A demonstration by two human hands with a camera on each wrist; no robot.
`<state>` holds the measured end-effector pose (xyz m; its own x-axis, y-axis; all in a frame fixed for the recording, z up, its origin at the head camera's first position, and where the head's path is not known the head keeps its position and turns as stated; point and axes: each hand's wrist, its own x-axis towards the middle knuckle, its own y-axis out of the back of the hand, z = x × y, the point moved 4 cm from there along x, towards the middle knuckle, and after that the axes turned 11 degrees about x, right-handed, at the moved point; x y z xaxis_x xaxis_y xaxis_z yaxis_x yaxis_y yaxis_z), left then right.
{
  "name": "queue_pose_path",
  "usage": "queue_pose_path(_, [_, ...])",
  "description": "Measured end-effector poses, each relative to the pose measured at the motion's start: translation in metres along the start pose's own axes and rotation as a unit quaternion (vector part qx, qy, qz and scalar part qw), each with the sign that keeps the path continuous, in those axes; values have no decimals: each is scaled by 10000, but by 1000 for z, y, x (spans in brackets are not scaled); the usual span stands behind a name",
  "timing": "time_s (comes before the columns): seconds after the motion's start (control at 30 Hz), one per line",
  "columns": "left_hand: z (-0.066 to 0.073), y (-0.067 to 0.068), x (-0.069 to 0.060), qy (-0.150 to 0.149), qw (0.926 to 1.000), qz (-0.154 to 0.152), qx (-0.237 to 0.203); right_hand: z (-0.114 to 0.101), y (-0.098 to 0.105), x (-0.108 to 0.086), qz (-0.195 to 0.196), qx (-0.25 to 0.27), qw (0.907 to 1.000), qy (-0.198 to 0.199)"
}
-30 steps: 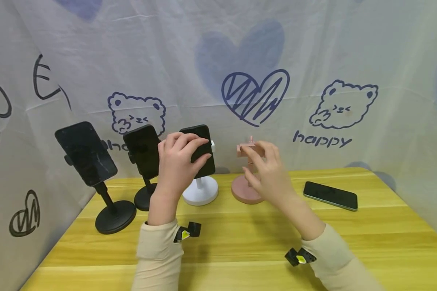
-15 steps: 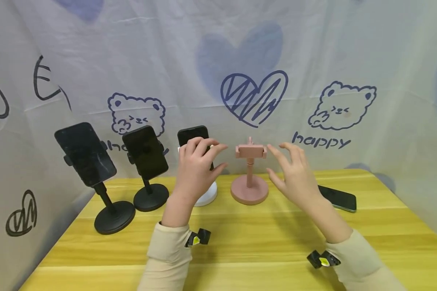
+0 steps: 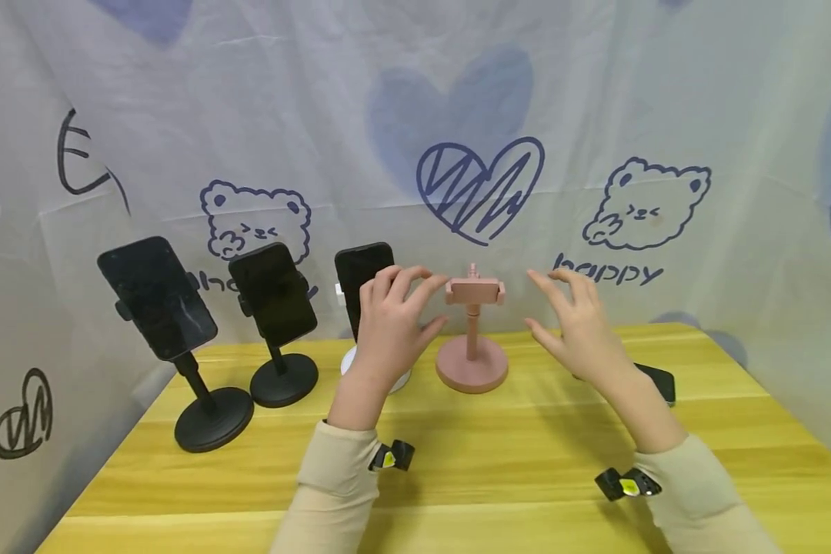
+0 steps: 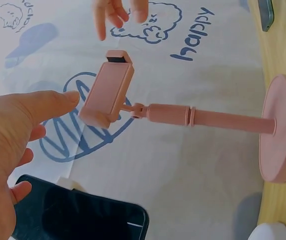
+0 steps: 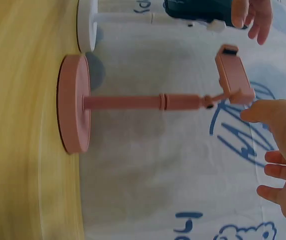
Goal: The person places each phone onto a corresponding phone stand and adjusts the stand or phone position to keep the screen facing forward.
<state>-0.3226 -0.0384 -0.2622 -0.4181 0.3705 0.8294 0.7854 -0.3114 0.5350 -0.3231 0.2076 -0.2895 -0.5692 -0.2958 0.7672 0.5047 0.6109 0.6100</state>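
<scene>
A pink phone stand stands upright on the table, its small holder holding no phone. To its left, my left hand hovers with fingers loosely bent and the tips close to the holder's left end. My right hand is held in the air on the other side, fingers spread and apart from the holder. Neither hand holds anything. Behind the left hand, a white stand carries a black phone, both partly covered. A loose phone lies on the table, partly hidden by the right forearm.
Two black stands, each with a dark phone, are at the left: one phone nearer the table's left edge and another phone beside it. A printed cloth hangs behind the yellow wood-grain table.
My right hand has drawn away rightward from the pink holder, now in front of the loose phone. The left hand has shifted right, from before the white stand's phone toward the pink stand.
</scene>
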Motion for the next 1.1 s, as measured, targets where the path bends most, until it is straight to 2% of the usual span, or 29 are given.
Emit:
queue_pose_path(0.13, [6,-5,3,114,9998,-117,-70,11,6,-6,-105,-96,9996,-251])
queue_pose_path(0.33, [12,-12,6,392,9986,-311,-192,25,7,-11,-252,-289,9985,-388])
queue_pose_path(0.63, [14,-19,4,792,9956,-264,-428,46,4,-19,-569,-403,9940,-842])
queue_pose_path(0.83, [11,-23,11,750,9962,3,-442,62,1,-20,-792,-312,9899,-1136])
queue_pose_path(1.1, [12,-32,11,688,9967,-38,-423,79,-8,-29,-1374,-263,9774,-1585])
